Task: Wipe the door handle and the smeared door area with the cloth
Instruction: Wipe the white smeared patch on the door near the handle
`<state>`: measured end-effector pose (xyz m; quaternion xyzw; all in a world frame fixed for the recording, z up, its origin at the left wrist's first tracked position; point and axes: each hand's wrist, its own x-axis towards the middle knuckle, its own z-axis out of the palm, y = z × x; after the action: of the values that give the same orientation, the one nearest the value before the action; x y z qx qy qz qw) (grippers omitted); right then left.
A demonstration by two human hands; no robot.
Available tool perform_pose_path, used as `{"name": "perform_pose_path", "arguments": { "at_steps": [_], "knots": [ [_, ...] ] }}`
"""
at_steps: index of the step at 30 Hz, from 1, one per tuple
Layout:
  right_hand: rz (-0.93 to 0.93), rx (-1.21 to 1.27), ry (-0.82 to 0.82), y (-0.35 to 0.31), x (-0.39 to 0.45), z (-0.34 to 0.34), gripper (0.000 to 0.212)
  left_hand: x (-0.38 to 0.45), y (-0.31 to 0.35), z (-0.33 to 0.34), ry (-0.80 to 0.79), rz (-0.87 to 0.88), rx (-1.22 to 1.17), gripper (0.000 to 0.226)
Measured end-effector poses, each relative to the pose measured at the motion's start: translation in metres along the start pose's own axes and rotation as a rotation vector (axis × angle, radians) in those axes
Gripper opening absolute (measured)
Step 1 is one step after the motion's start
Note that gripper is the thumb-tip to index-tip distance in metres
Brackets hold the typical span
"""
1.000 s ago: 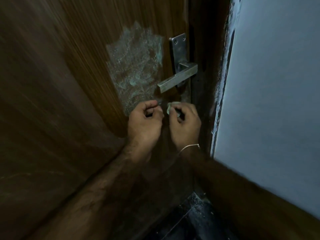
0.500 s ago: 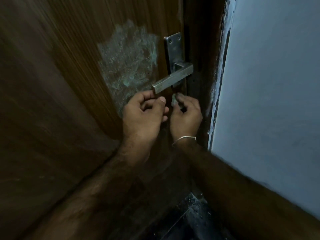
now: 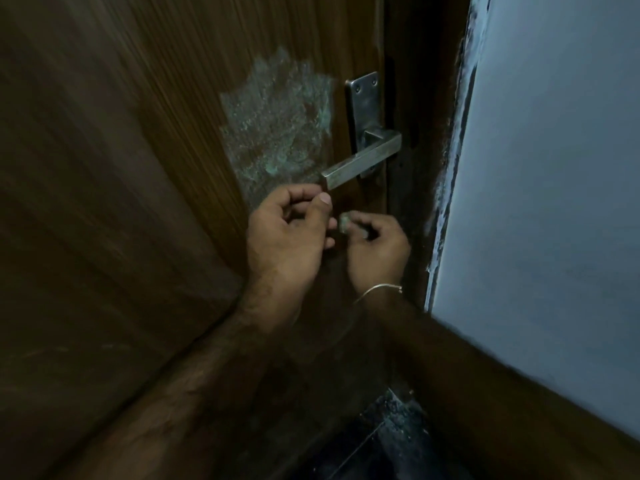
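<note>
Nearest the camera, two bare forearms reach up toward the brown door (image 3: 145, 140). The left hand (image 3: 289, 233) has risen over the last second and now sits just under the free end of the handle (image 3: 362, 161), fingers loosely curled, thumb beside the forefinger, with nothing visible between them. The right hand (image 3: 379, 251), a thin bracelet (image 3: 379, 291) at its wrist, stays lower near the door's latch edge and pinches a small wad of cloth (image 3: 345, 223) between thumb and fingertips. The two hands have drawn slightly apart. Beyond them, the pale smear (image 3: 277, 126) beside the handle plate looks unchanged and untouched, so wiping has probably not begun. The pale wall (image 3: 554, 168) stands past the door edge.
</note>
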<state>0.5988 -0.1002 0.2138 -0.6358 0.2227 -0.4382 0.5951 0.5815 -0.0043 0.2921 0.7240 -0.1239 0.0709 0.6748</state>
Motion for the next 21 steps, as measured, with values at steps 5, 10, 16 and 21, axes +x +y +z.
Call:
{"name": "perform_pose_path", "arguments": {
  "at_steps": [5, 10, 16, 21],
  "knots": [
    [-0.083, -0.007, -0.045, -0.008, -0.010, 0.005, 0.016, 0.003, -0.014, -0.022, 0.104, 0.039, 0.172, 0.013],
    [0.022, 0.021, -0.046, -0.011, -0.011, 0.003, 0.016, -0.004, -0.024, -0.038, 0.147, 0.080, 0.236, 0.016],
    [0.058, 0.021, -0.037, -0.013, -0.018, 0.008, 0.016, -0.008, -0.026, -0.048, 0.164, 0.122, 0.239, 0.020],
    [-0.038, -0.026, -0.051, -0.020, -0.026, 0.017, 0.015, -0.012, -0.030, -0.056, 0.175, 0.167, 0.271, 0.013]
  ]
}}
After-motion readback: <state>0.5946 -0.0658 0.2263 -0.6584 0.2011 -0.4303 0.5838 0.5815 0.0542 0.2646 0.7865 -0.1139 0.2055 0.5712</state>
